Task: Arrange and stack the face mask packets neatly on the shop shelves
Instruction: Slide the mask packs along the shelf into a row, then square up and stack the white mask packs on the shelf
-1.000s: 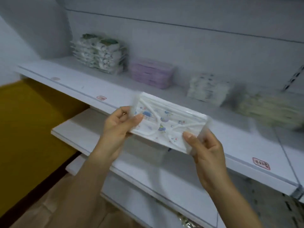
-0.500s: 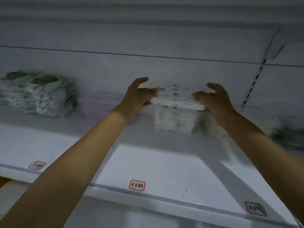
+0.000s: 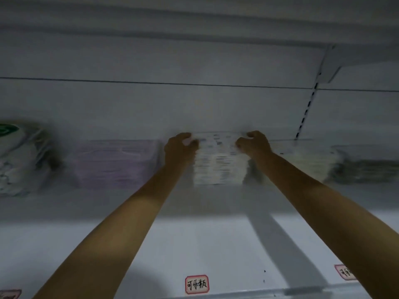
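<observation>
A white face mask packet with small coloured prints point(image 3: 218, 140) lies on top of a stack of similar white packets point(image 3: 219, 169) at the back of the white shelf point(image 3: 194, 244). My left hand point(image 3: 180, 147) grips the packet's left end with curled fingers. My right hand point(image 3: 254, 143) grips its right end the same way. Both arms reach far in over the shelf. The view is blurred and dim.
A purple packet stack point(image 3: 116, 162) stands left of the white stack, a green-and-white stack point(image 3: 19, 158) at the far left. Pale and darker stacks point(image 3: 323, 162) sit to the right. Red-bordered labels point(image 3: 197, 284) mark the shelf's front edge. Another shelf hangs overhead.
My hands carried the packet from in front of the shelves up and inward, then lowered it onto the white stack at the back. The view moved closer to the shelf.
</observation>
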Action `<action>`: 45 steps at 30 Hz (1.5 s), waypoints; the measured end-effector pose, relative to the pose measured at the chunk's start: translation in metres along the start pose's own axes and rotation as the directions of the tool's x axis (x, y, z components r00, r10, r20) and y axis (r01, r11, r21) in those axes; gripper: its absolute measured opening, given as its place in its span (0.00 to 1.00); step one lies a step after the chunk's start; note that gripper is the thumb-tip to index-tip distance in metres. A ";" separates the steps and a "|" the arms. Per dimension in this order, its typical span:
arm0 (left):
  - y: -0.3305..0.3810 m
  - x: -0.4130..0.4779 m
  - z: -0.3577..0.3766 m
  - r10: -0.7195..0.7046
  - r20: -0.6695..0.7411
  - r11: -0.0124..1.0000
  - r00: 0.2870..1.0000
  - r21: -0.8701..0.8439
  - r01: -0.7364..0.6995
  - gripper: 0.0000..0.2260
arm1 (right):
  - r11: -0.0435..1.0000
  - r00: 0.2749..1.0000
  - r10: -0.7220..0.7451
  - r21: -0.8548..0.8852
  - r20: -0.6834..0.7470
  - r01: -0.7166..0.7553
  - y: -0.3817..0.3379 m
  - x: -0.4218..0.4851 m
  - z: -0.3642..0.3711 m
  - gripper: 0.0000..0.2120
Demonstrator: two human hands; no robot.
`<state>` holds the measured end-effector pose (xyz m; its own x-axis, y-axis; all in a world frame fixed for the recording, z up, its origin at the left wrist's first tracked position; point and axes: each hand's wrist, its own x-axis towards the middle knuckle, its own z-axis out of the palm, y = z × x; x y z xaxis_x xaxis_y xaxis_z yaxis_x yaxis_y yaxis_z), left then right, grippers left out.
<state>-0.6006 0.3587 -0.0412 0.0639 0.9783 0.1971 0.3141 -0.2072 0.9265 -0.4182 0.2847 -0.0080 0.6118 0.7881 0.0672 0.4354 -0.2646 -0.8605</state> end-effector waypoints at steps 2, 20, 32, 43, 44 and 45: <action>0.001 -0.002 0.003 -0.131 0.014 0.986 0.991 -0.102 0.132 0.22 | 0.981 0.994 0.102 0.160 0.049 -0.109 -0.002 -0.002 0.002 0.10; 0.024 0.002 0.000 -0.292 0.194 0.914 0.937 -0.233 0.333 0.27 | 0.980 0.989 0.142 0.136 0.042 -0.146 -0.034 -0.015 -0.024 0.25; 0.086 -0.029 -0.009 0.276 0.403 0.830 0.873 0.359 -0.428 0.31 | 0.990 0.995 -0.079 -0.126 -0.065 0.070 -0.035 -0.051 -0.080 0.32; 0.155 -0.112 0.093 0.417 0.672 0.496 0.612 0.396 -0.773 0.26 | 0.391 0.981 -0.179 -0.909 0.079 0.144 0.040 -0.106 -0.208 0.39; 0.162 -0.121 0.106 0.416 0.692 0.472 0.590 0.390 -0.791 0.26 | 0.379 0.983 -0.172 -0.916 0.070 0.131 0.048 -0.110 -0.222 0.38; 0.170 -0.132 0.119 0.413 0.710 0.449 0.570 0.386 -0.806 0.27 | 0.373 0.984 -0.166 -0.920 0.058 0.117 0.057 -0.115 -0.235 0.38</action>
<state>-0.4427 0.1946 0.0517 0.8390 0.4737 0.2678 0.4547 -0.8807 0.1330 -0.3082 0.0478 0.0537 0.4917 0.8519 0.1803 0.8418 -0.5180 0.1517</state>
